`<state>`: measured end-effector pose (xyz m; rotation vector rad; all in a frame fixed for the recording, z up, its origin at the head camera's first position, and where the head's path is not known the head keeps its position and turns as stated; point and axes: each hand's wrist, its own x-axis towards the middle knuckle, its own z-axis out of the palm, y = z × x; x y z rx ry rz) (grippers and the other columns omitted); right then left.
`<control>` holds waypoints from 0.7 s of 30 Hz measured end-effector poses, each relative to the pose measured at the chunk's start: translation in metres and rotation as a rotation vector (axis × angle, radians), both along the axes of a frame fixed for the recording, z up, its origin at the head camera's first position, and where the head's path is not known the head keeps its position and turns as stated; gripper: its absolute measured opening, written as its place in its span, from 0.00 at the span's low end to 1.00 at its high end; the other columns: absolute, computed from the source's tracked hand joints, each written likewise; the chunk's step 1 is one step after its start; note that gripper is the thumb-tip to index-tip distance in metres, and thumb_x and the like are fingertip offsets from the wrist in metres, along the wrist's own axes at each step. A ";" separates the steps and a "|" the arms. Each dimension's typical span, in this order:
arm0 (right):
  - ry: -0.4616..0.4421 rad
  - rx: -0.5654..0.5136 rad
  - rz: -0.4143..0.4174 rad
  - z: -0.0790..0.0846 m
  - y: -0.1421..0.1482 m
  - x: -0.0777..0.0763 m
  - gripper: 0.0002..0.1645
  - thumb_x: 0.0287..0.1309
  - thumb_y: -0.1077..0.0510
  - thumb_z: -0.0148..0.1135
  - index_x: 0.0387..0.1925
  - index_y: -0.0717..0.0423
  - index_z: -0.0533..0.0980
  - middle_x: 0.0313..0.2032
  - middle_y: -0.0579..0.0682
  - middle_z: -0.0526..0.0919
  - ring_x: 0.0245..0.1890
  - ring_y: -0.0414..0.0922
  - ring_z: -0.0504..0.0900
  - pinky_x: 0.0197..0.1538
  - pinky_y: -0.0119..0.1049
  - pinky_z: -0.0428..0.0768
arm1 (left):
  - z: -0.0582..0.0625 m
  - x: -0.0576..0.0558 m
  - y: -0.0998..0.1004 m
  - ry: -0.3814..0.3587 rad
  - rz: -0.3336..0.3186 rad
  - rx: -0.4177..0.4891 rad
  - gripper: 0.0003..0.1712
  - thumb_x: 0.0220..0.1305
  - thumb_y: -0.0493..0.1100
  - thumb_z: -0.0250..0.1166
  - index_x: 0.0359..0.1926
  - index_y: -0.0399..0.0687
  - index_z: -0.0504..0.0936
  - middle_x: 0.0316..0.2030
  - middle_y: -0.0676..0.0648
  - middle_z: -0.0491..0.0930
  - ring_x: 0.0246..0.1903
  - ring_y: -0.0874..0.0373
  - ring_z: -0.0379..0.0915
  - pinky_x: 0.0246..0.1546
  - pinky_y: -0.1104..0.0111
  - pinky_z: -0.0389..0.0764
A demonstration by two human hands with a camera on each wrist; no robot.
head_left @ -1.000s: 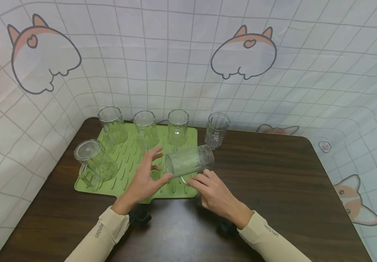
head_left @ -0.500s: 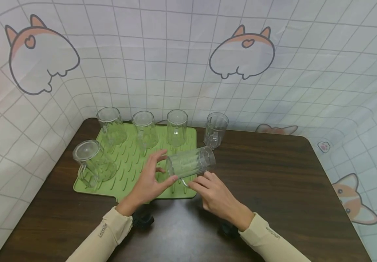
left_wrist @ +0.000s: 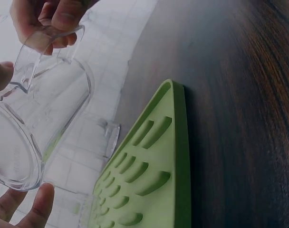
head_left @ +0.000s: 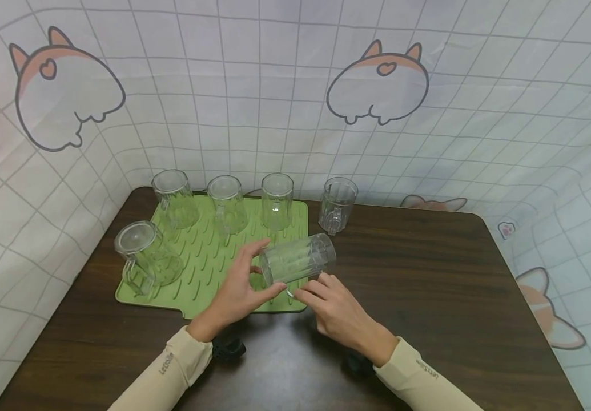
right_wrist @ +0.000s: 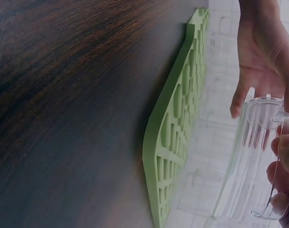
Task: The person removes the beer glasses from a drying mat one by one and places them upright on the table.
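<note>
A clear glass mug [head_left: 300, 257] lies sideways in the air over the right part of a green drying mat [head_left: 200, 268]. Its base points left and its mouth right. My right hand [head_left: 338, 311] grips the mug's handle [left_wrist: 28, 61], with the fingers curled through it in the left wrist view. Around the base end, my left hand [head_left: 236, 291] has its thumb at the near side and its fingers at the far side. The right wrist view shows the left fingers partly behind the glass.
Three glass mugs [head_left: 226, 202] stand upside down along the mat's back, and another inverted mug [head_left: 146, 254] is at its left front. Right of the mat, an upright glass mug [head_left: 338, 205] stands on the dark wooden table [head_left: 418, 274]. Printed cloth walls [head_left: 274, 97] rise behind.
The left hand has moved right and closer around the mug's base. The mug has dipped slightly towards me, with the right hand still on its handle.
</note>
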<state>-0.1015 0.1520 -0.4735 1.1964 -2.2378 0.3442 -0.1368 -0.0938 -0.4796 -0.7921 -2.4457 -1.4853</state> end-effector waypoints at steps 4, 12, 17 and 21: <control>0.023 -0.015 0.011 0.001 0.001 0.000 0.26 0.49 0.74 0.61 0.48 0.51 0.85 0.39 0.44 0.85 0.33 0.42 0.70 0.36 0.32 0.67 | 0.000 0.002 0.003 0.023 0.005 -0.011 0.45 0.62 0.43 0.76 0.76 0.47 0.63 0.71 0.40 0.67 0.67 0.47 0.70 0.51 0.58 0.88; 0.015 -0.032 -0.002 0.001 0.004 0.001 0.26 0.51 0.75 0.57 0.47 0.51 0.85 0.40 0.45 0.84 0.32 0.42 0.69 0.36 0.33 0.66 | -0.001 0.003 0.008 0.075 0.013 -0.002 0.41 0.62 0.41 0.76 0.73 0.43 0.68 0.68 0.41 0.70 0.64 0.48 0.71 0.48 0.60 0.87; 0.002 -0.060 -0.027 0.000 0.004 0.001 0.24 0.59 0.74 0.50 0.46 0.52 0.84 0.41 0.47 0.84 0.35 0.43 0.73 0.37 0.34 0.69 | 0.001 0.003 0.010 0.093 0.038 0.024 0.40 0.60 0.39 0.77 0.71 0.43 0.69 0.67 0.39 0.70 0.63 0.47 0.71 0.48 0.57 0.86; 0.010 -0.099 -0.035 0.000 0.005 0.001 0.23 0.68 0.71 0.45 0.45 0.52 0.85 0.42 0.47 0.85 0.39 0.44 0.78 0.43 0.38 0.76 | 0.003 0.003 0.011 0.086 0.040 0.039 0.40 0.60 0.39 0.77 0.70 0.40 0.69 0.66 0.39 0.70 0.63 0.45 0.71 0.50 0.53 0.86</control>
